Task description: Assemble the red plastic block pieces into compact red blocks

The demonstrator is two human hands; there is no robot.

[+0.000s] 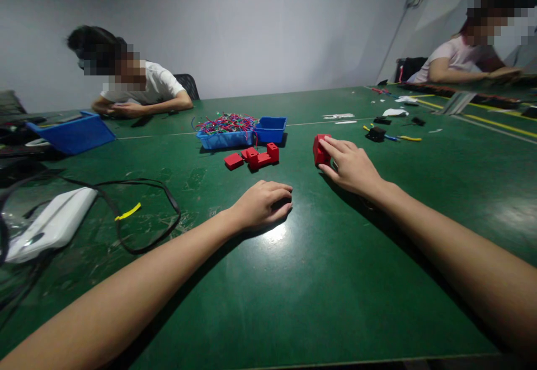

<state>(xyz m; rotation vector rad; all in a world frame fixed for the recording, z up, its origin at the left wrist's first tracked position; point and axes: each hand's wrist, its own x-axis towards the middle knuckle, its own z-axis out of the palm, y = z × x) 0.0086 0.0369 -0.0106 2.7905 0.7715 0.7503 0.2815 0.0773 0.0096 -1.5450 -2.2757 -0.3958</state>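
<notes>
My right hand [351,167] has its thumb and fingers closed around a red block [320,151], which stands on the green table [319,280]. My left hand [265,205] rests on the tabletop, holding nothing, its fingers loosely bent and a little apart from the thumb. Beyond it lie a red bracket-shaped piece [263,159] with raised ends and a small flat red block [234,161]. Another red piece is partly hidden behind the bracket. Part of the held block is covered by my fingers.
Behind the red pieces stand a blue bin [226,140] heaped with coloured wires and another blue bin [272,129]. A white device [56,222] and black cable [170,202] lie left. A black part with wires [376,133] lies right. Two people sit across the table.
</notes>
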